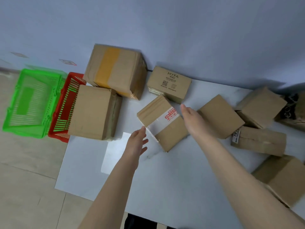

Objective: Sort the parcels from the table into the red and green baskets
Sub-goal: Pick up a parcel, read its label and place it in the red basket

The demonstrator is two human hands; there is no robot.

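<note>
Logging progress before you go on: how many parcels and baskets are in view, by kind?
Brown cardboard parcels: 8
Green basket: 1
Red basket: 1
Dark-printed item at the right edge, cut off, kind unclear: 1
Total: 11

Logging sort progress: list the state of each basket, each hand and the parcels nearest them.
Green basket: empty.
Red basket: partly hidden by plain parcel; visible part empty.
Red-label parcel: taped shut, on the table, between both hands.
Left hand: open, at its left corner.
Right hand: open, fingers straight, by its right side.
Yellow-taped parcel: sealed, on the table.
</note>
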